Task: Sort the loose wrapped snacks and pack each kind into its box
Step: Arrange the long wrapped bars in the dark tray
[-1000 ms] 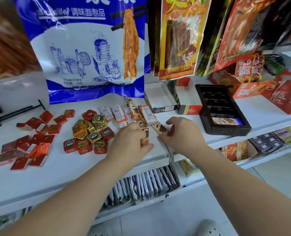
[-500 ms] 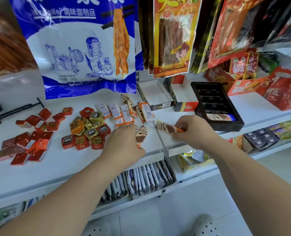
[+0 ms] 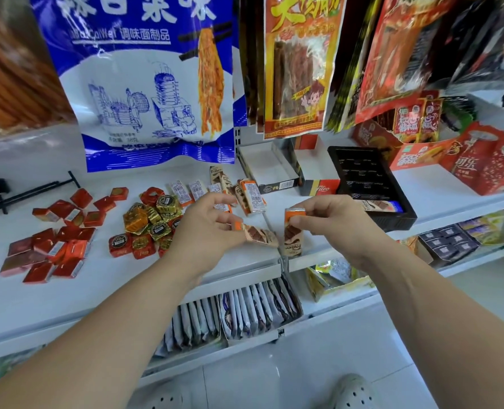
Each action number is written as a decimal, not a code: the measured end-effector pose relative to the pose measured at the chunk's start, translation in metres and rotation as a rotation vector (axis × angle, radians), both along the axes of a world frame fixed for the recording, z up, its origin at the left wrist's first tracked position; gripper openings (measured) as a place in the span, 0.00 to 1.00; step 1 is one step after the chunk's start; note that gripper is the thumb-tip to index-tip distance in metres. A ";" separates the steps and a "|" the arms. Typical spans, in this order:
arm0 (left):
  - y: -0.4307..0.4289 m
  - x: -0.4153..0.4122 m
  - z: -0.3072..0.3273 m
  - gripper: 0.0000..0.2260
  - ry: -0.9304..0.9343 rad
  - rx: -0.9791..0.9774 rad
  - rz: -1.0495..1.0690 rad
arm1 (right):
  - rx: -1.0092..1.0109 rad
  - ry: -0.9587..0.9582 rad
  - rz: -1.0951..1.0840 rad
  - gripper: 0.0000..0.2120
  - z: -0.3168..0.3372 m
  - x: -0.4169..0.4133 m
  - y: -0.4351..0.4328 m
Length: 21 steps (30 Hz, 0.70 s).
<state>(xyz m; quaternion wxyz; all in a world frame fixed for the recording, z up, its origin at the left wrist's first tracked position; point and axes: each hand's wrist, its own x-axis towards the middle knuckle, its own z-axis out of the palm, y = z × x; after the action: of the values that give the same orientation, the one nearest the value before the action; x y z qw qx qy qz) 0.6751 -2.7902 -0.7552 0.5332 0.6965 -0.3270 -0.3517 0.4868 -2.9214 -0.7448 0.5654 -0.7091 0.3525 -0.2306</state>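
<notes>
My left hand [image 3: 208, 225] pinches a brown-and-orange wrapped bar [image 3: 258, 234] just above the white shelf [image 3: 97, 290]. To its right, my right hand [image 3: 330, 224] holds a second bar of the same kind [image 3: 292, 236] upright by its orange top. Behind my hands lie several more of these bars [image 3: 249, 196], some label side up. Left of them sits a heap of gold and red round-labelled sweets [image 3: 149, 228], and further left several flat red squares [image 3: 59, 240]. A black tray box [image 3: 363, 178] with one bar in it stands at the right, a white open box [image 3: 267, 166] behind.
Big hanging snack bags, blue-white [image 3: 144, 84] and red-yellow [image 3: 298, 63], overhang the back of the shelf. Red cartons [image 3: 489, 160] stand at the right. A black rod [image 3: 23, 193] lies at far left. Below the shelf edge are racks of sachets [image 3: 245, 314].
Both hands have lifted slightly and drawn apart, each with a bar. The right hand's bar has turned from lying flat to hanging upright.
</notes>
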 end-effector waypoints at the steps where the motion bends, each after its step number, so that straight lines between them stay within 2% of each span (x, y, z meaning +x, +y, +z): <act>1: -0.002 0.000 0.001 0.24 0.035 -0.011 -0.013 | 0.005 -0.012 0.022 0.05 -0.001 0.001 0.001; 4: -0.005 -0.001 0.006 0.21 0.123 -0.047 -0.054 | 0.009 -0.050 0.026 0.09 -0.004 0.007 0.002; 8: -0.007 -0.007 0.008 0.12 0.183 -0.081 -0.043 | 0.012 -0.094 0.035 0.08 -0.006 0.013 0.002; 16: -0.017 -0.015 0.002 0.12 0.134 -0.180 0.135 | 0.077 -0.061 0.054 0.05 -0.005 0.010 -0.001; 21: -0.020 -0.020 0.003 0.11 0.229 -0.182 0.135 | 0.105 -0.105 0.067 0.08 -0.007 0.010 0.002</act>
<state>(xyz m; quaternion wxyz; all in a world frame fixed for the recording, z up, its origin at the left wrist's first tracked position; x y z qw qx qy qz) 0.6547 -2.8107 -0.7518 0.6503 0.6210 -0.2469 -0.3612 0.4968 -2.9191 -0.7522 0.6268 -0.6768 0.3102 -0.2297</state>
